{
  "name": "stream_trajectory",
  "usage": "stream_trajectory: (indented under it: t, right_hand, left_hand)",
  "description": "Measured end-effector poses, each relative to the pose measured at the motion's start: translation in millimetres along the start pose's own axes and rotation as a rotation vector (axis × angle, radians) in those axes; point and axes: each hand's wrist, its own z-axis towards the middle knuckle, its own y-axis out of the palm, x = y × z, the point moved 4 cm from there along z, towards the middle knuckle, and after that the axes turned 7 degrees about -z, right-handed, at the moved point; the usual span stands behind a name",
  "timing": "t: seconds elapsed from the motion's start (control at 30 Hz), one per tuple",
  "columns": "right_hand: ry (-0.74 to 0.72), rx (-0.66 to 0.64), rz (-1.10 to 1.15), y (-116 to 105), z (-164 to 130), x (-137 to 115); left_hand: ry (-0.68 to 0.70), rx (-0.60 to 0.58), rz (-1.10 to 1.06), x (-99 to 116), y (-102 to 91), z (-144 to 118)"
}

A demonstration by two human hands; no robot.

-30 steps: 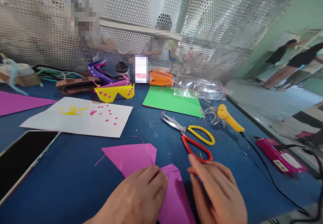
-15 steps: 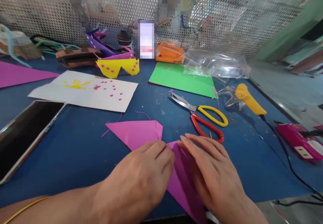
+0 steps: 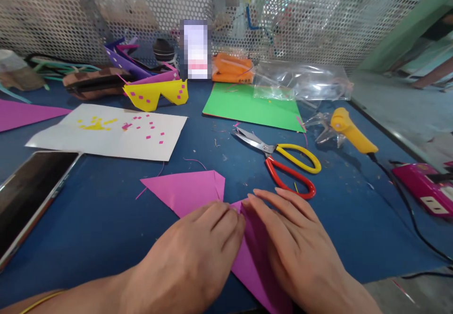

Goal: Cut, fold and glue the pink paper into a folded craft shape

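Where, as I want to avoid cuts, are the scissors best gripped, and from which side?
Probably by the red handle and yellow handle, coming from the near right: both loops spread that way, while the metal blades point far left.

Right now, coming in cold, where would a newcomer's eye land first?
Probably on the folded magenta paper, front and centre on the blue table, under the left hand and right hand. Then the red-and-yellow-handled scissors just beyond the right hand. Farther back, behind the white sheet, pink-spotted yellow paper glasses stand out.

The purple sheet (image 3: 189, 190) is matt paper, the scissor blades (image 3: 252, 140) glossy metal.
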Motion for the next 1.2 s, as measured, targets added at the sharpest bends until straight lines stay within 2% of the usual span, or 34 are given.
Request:
stream_trajectory:
  t: [0.63, 0.7, 0.8, 0.83, 0.9, 1.0, 1.07, 1.2]
  right_hand:
    - [0.052, 0.003, 0.089, 3, -3, -1]
    - [0.17, 0.109, 0.108, -8, -6, 5]
    - [0.441, 0.383, 0.11, -28, -17, 18]
    - [0.482, 0.425, 0.11, -31, -19, 19]
    - [0.447, 0.395, 0.125, -29, -17, 18]
    - [0.263, 0.239, 0.162, -15, -7, 10]
    - [0.181, 0.179, 0.182, -8, -3, 5]
    - [0.103, 0.095, 0.157, 1, 2, 0]
  left_hand:
    - [0.062, -0.019, 0.046, 0, 2.0, -6]
    - [0.066, -0.024, 0.024, -1, 1.1, -5]
    - [0.078, -0.036, 0.013, 0, -1.3, -3]
    - [0.082, -0.043, 0.01, 0, -1.8, -2]
    - [0.081, -0.047, 0.0, 1, -2.8, -1]
    - [0.072, -0.038, 0.003, 2, -4.5, 2]
    - [0.071, -0.023, 0.021, 2, -6.4, 4]
    - [0.086, -0.009, 0.093, 4, -9.7, 6]
